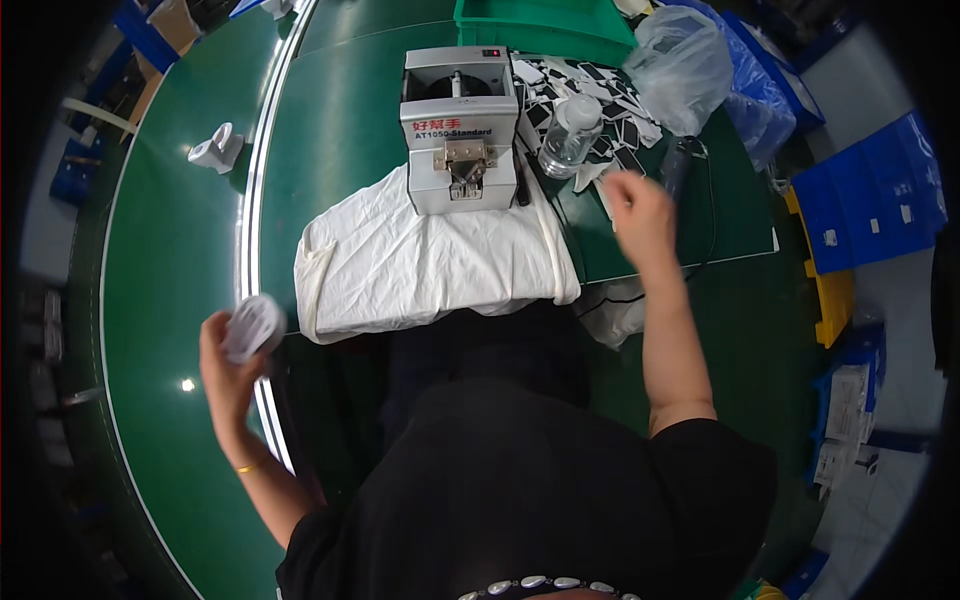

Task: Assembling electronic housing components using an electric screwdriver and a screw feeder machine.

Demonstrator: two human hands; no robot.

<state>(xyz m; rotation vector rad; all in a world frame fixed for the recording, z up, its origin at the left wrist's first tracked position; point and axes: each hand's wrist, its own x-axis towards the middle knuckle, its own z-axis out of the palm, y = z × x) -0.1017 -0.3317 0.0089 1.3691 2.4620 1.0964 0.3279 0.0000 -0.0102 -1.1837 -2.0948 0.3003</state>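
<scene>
— Where is the round part (255, 330)?
— The left grip (222, 362) pinches it near the front-left corner of the green bench (350, 110), probably keeping its face visible. White cloth (425, 270) underlies the grey machine (462, 120), perhaps against scratches.
— The right grip (643, 218)?
— Blurred, near the front edge; whether it pinches, one cannot tell. Blue bins (872, 195) stand beyond.

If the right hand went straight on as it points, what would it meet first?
Probably the scattered black-and-white pieces beyond the right hand; its height above the table is unclear.
</scene>
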